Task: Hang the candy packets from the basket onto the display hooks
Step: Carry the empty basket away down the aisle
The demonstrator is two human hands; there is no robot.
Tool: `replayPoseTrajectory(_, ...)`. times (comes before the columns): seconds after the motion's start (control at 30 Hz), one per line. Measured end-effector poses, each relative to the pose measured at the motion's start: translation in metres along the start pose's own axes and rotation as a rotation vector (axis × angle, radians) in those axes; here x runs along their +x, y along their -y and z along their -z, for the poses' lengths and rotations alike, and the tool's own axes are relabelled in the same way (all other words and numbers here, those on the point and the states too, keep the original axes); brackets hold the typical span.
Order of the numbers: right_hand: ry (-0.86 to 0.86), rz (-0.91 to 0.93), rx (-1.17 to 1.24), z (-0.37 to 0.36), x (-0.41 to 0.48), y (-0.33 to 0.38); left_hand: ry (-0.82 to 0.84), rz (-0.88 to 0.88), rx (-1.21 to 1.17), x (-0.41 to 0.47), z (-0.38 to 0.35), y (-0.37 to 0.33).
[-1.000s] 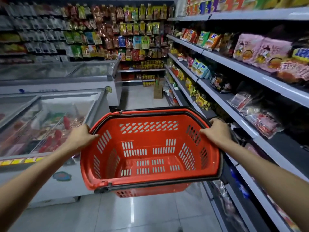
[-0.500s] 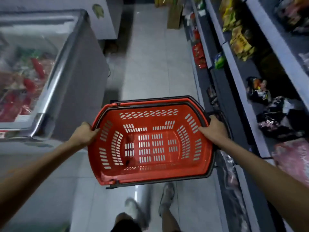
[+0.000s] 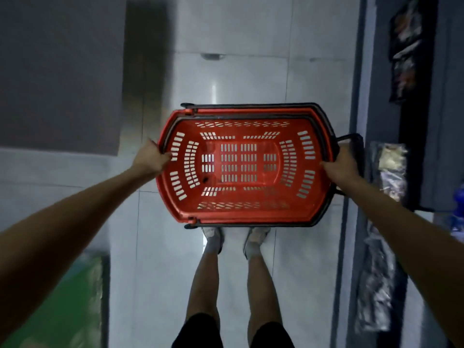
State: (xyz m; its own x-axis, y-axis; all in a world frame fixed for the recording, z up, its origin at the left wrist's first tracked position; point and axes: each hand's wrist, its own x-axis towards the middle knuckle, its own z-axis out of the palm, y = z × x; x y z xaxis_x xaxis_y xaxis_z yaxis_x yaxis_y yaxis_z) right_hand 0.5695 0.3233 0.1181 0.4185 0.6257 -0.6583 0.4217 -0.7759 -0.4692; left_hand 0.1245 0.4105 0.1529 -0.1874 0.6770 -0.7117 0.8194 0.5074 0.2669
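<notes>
Now both hands, L point(image 3: 152, 159) & R point(image 3: 342, 165), grip red basket point(image 3: 247, 214) rim.

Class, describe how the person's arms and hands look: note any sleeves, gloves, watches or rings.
The left hand and right hand are bare: no gloves, no rings or watch visible, though the picture is blurred. Both forearms are uncovered, with no sleeve in view.

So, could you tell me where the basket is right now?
Head view, centre: the basket is held just in front of the feet, left hand and right hand gripping its sides.
</notes>
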Motion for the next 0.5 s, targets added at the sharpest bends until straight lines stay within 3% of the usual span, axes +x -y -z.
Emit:
replayPoseTrajectory(0.27,0.035,-0.141,0.081,-0.094,0.079,-0.064,0.020,0.090,0.045,0.111,-0.091,0.044)
replayPoseTrajectory(0.5,0.092,-0.188,0.197,-0.122,0.097,-0.083,0.072,0.108,0.012,0.135,-0.120,0.063)
